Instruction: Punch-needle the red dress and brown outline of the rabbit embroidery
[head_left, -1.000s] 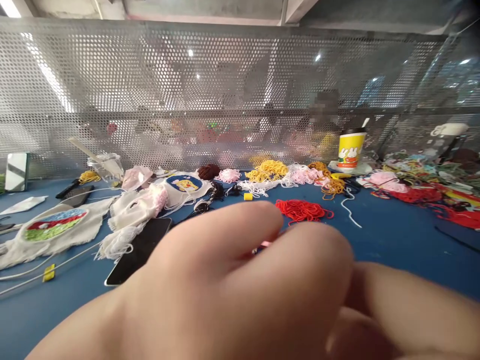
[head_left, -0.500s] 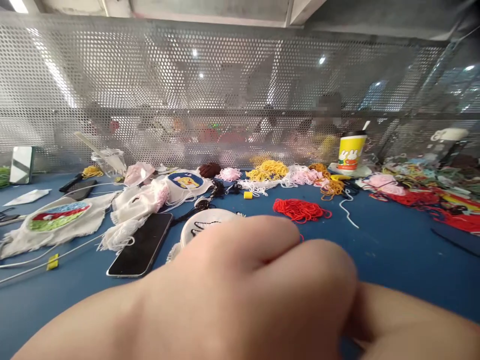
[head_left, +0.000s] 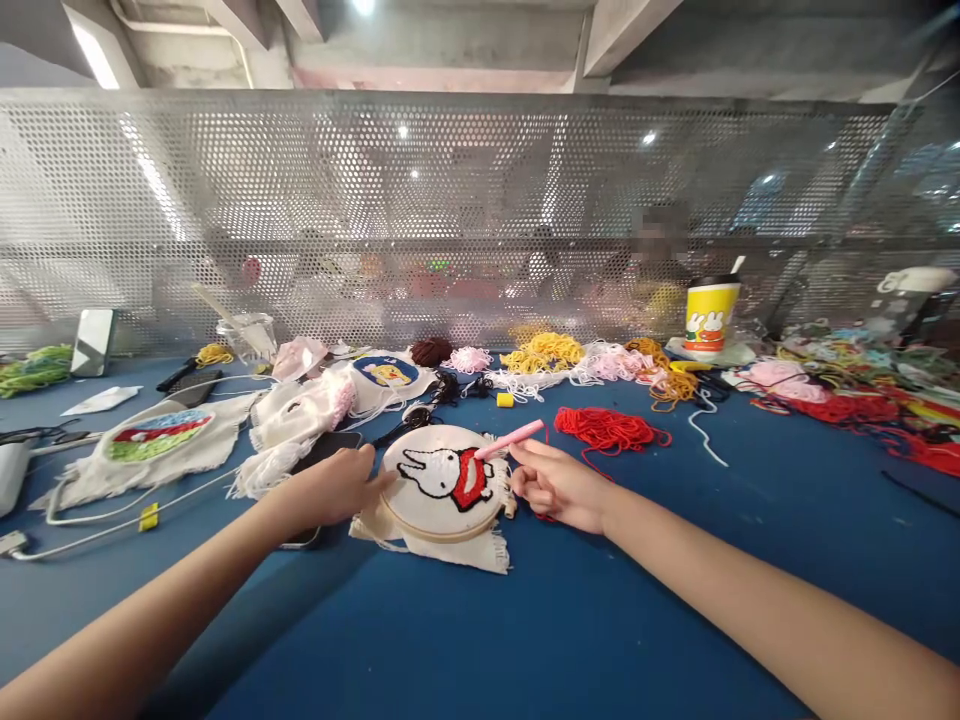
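A round embroidery hoop (head_left: 427, 505) with white cloth shows a white rabbit figure outlined in black, its body partly filled with red yarn. My left hand (head_left: 341, 487) grips the hoop's left edge. Between the fingers of my right hand (head_left: 551, 480) is a pink punch needle pen (head_left: 517, 437), its tip at the red area of the figure. Red yarn trails from the pen toward a red yarn bundle (head_left: 611, 429) behind my right hand. Partly hidden under my left hand and wrist lies a black phone (head_left: 328, 447).
Other embroidered cloths (head_left: 161, 437) lie at the left beside white cables (head_left: 187, 488). Yarn piles (head_left: 544, 352) line the back of the blue table (head_left: 480, 640), before a perforated metal screen (head_left: 465, 200). A yellow cup (head_left: 709, 312) stands at the back right.
My hands and forearms, earlier large and close to the camera, are now farther out at the hoop. The hoop and pen have come into clear view. The camera view has tilted up slightly.
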